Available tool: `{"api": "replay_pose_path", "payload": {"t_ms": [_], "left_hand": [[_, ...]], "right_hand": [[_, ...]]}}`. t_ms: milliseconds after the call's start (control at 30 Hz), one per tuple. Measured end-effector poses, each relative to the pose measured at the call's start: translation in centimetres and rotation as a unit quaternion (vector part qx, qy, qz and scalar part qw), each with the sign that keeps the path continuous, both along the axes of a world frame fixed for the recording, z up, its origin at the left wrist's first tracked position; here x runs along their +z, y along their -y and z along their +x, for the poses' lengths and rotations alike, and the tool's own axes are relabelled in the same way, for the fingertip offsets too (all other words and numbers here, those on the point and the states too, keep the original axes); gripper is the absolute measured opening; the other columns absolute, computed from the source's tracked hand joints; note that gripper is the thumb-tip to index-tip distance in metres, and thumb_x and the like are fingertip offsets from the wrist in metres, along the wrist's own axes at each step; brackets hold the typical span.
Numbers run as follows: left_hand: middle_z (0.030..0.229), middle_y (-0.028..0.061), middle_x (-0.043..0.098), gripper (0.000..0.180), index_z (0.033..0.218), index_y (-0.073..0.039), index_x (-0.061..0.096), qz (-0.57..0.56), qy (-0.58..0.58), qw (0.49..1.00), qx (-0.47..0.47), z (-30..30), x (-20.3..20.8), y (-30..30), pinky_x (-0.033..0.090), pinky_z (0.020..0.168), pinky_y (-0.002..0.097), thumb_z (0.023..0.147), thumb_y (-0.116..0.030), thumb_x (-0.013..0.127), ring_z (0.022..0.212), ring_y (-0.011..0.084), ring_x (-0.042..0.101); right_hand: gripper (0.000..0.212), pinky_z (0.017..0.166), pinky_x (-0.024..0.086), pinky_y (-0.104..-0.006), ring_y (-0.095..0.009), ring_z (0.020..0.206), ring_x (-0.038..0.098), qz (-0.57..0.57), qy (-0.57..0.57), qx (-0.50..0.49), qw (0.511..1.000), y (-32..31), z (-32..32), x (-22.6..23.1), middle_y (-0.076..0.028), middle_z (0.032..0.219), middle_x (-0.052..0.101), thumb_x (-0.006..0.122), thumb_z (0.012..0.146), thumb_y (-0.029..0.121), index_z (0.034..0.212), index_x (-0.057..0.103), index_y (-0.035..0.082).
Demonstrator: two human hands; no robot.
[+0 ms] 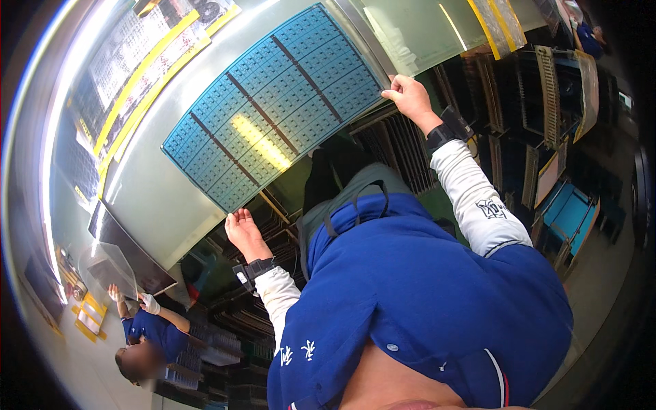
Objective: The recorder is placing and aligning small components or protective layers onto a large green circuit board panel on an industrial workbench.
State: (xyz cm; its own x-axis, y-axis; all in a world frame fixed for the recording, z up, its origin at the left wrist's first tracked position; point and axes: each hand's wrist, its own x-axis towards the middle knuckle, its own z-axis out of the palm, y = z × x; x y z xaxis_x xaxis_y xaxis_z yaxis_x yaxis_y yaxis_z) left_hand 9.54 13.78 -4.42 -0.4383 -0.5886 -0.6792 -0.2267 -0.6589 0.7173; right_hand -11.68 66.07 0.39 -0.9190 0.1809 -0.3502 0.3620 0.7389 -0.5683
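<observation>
A large blue circuit board panel (212,126) lies over the pale bench top (157,212) in front of me. Dark strips divide its surface into sections of small repeated patterns, and a yellow glare crosses it. At its near left corner, my left hand (246,234) pinches the edge between thumb and fingertips. My right hand (412,102) is closed at the near right corner, with thumb and forefinger on the edge. Whether the panel rests flat or its near edge is slightly raised, I cannot tell.
Racks with slotted rails (547,96) stand on the right, one holding a blue panel (568,215). More racks sit beneath the bench edge. Yellow-taped sheets (147,82) lie along the far left. At lower left, a co-worker (160,331) in gloves holds up a clear sheet (109,266).
</observation>
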Motion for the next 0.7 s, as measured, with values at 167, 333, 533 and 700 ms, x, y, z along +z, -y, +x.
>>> {"api": "replay_pose_path", "payload": {"t_ms": [167,333,533,700], "left_hand": [[0.101,0.0096,0.064,0.007,0.11,-0.005,0.055,-0.003,-0.003,1.0,0.01,0.1,-0.3,-0.5,0.056,0.09,0.0419,0.107,-0.011,0.057,0.093,0.0244,0.064],[0.099,0.0097,0.066,0.007,0.11,-0.006,0.056,0.003,-0.015,1.0,0.027,-0.2,-1.1,-0.1,0.056,0.088,0.0435,0.107,-0.011,0.058,0.091,0.0253,0.066],[0.096,0.0093,0.067,0.015,0.115,-0.008,0.056,0.027,-0.041,0.998,0.043,-0.4,-1.2,-0.4,0.059,0.08,0.0447,0.104,-0.014,0.065,0.087,0.0262,0.068],[0.094,0.0076,0.066,0.019,0.11,-0.008,0.057,0.041,-0.021,0.997,0.056,-1.0,-0.5,-2.0,0.059,0.078,0.0438,0.104,-0.02,0.07,0.085,0.0246,0.068]], "right_hand": [[0.033,0.08,0.054,-0.0463,-0.036,0.105,0.072,0.041,0.015,0.023,0.999,-0.3,0.1,0.1,-0.018,0.103,0.076,0.086,0.081,0.027,0.081,0.063,0.003],[0.035,0.075,0.052,-0.0487,-0.038,0.086,0.069,0.061,0.017,0.05,0.997,-0.1,-0.7,-0.4,-0.017,0.086,0.07,0.084,0.082,0.033,0.084,0.064,0.005],[0.019,0.077,0.052,-0.0521,-0.039,0.089,0.068,0.177,-0.033,0.169,0.969,2.5,-3.5,0.5,-0.016,0.091,0.07,0.078,0.088,0.02,0.09,0.064,0.007],[0.031,0.096,0.05,-0.0466,-0.035,0.113,0.062,0.031,-0.26,0.365,0.894,17.1,-3.2,1.8,-0.013,0.116,0.068,0.076,0.084,0.013,0.113,0.068,0.008]]}}
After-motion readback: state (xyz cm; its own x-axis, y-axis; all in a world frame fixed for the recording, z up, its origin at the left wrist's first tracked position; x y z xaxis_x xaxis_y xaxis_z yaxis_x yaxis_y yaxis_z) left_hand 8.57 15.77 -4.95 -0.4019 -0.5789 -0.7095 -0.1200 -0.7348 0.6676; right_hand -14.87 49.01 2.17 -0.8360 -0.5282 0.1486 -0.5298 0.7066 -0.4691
